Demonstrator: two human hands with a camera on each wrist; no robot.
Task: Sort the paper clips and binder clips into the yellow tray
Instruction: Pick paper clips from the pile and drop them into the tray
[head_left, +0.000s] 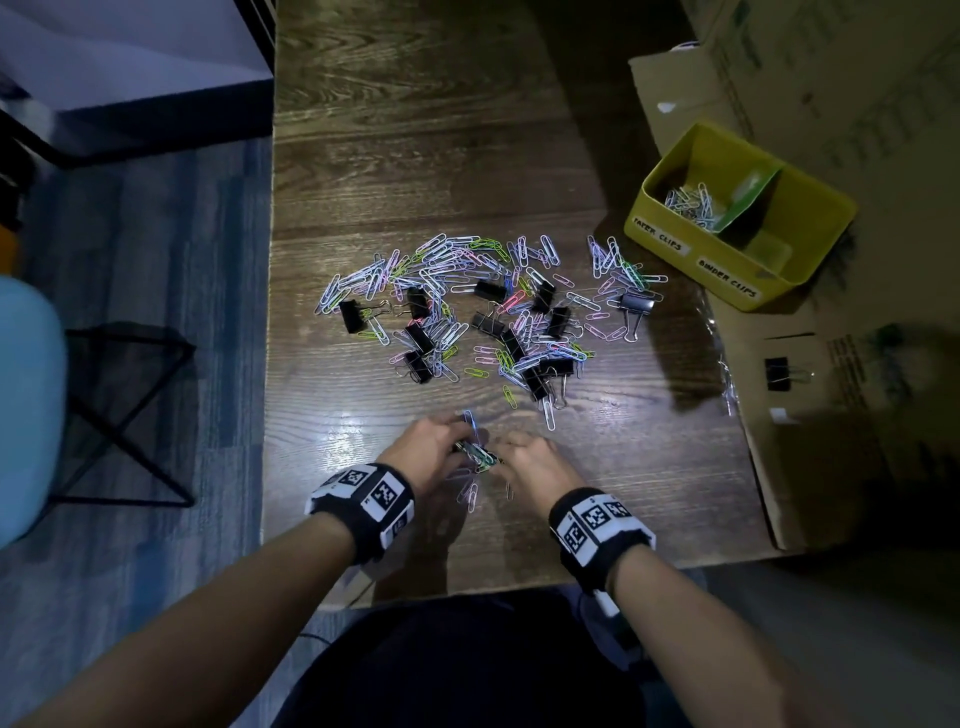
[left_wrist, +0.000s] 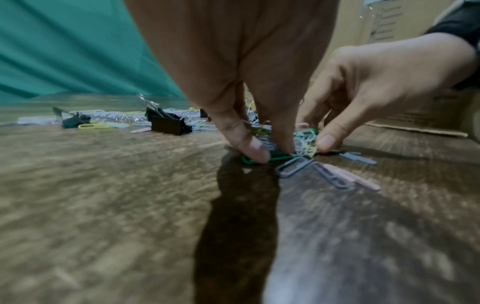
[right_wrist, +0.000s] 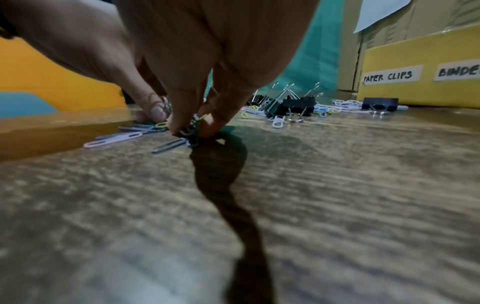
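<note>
Dark wood tabletop (head_left: 415, 156) is carrying the whole job, w/ cardboard boxes (head_left: 831, 78) standing along its right side. Yellow tray (head_left: 810, 228) is sitting at the far right on flattened cardboard, labelled PAPER CLIPS & BINDER CLIPS on the front wall; its paper-clip compartment is holding a small heap of clips (head_left: 691, 202), while what's in the other compartment can't be made out. Main scatter of coloured paper clips (head_left: 447, 270) mixed w/ black binder clips (head_left: 488, 322) is lying just left of the tray, mid-table. One stray binder clip (head_left: 779, 374) is sitting on the cardboard, nearer the person than the tray. Well left of the tray & near the table's front edge, both hands are working a small bunch of paper clips (head_left: 475, 454): left hand (head_left: 426, 452) is pinching it w/ curled fingertips against the wood, right hand (head_left: 535, 462) is pinching the same bunch from the other side, thumb down. Few loose clips (left_wrist: 337, 174) are lying flat beside the fingers.
</note>
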